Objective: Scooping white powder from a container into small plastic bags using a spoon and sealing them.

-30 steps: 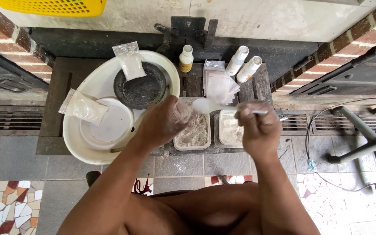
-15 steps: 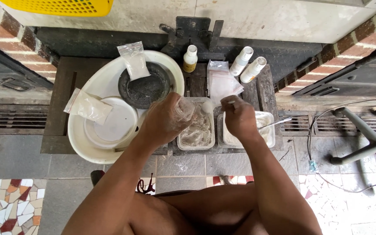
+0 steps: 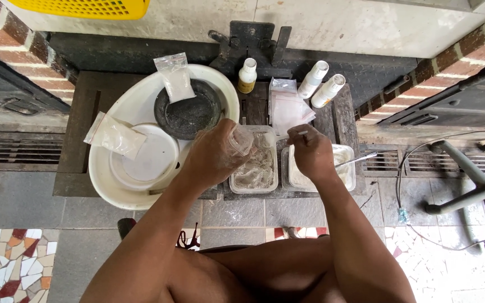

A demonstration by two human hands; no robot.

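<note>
dark bench [image 3: 79, 146], white basin [image 3: 105, 185], bottles [image 3: 319, 84], tubs [image 3: 256, 179]

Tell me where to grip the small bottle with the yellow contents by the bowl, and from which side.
Grip the small bottle around its body from the near side or from above; it stands upright, with the white bowl close on its left and the stack of clear bags to its right.

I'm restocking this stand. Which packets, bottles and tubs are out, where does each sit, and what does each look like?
Powder bag: clear, leaning on the dark bowl.
Second powder bag: clear, on the white basin rim, left.
Small bottle: white cap, yellow band, back centre.
Two white bottles: back right, tilted.
Empty clear bags: stacked behind the tubs.
Left tub: clear, rectangular, greyish powder.
Right tub: clear, whitish powder.
Small bag: clear, in left hand.
</note>
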